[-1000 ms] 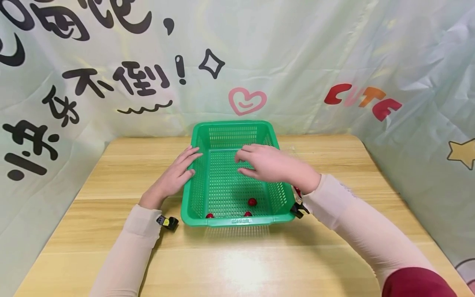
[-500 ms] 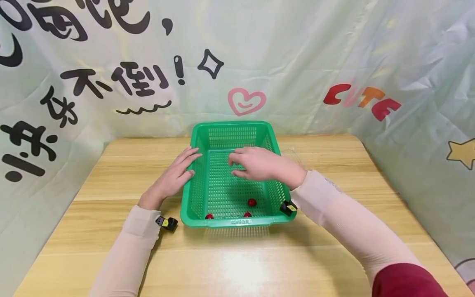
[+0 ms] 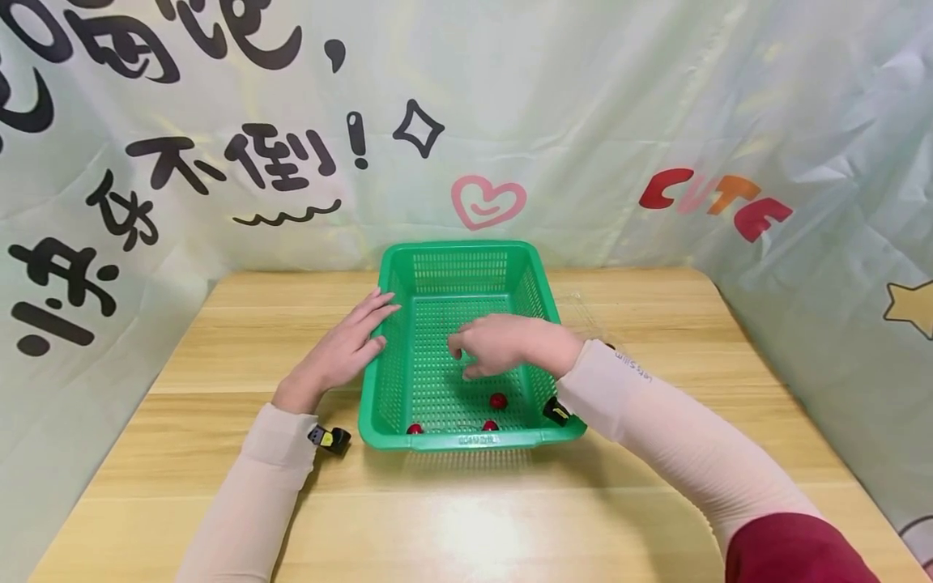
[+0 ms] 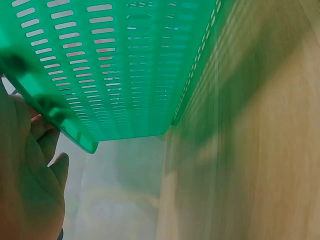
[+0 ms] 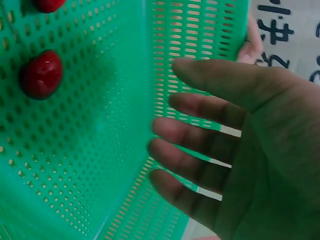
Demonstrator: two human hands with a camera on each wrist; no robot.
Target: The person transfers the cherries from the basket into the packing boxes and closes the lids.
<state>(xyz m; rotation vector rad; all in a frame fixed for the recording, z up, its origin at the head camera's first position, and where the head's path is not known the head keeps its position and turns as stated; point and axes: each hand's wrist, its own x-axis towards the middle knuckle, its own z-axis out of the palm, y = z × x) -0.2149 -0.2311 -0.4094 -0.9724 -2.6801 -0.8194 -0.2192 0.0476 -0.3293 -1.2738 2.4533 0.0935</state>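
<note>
A green plastic basket [image 3: 472,440] with slotted walls stands on the table. Three red cherries show in it: one cherry [image 3: 498,401] on the floor near the front, another cherry [image 3: 490,425] right by the front wall, and a third cherry [image 3: 415,429] in the front left corner. My left hand [image 3: 342,348] rests on the basket's left rim with its fingers extended over it. Over the basket's middle is my right hand [image 3: 499,344], its fingers loosely bent and nothing between them. In the right wrist view a cherry [image 5: 41,74] with a stem lies apart from the fingertips.
Behind my right forearm, beside the basket, is a clear plastic container [image 3: 579,312], partly hidden. The wooden table [image 3: 291,518] meets a printed cloth [image 3: 583,121] at the back and sides. A small black wrist camera [image 3: 331,439] sits at my left cuff.
My right hand has moved left and then toward the front of the basket, lower over the cherries. The left hand stays on the rim, and the cherries keep their places.
</note>
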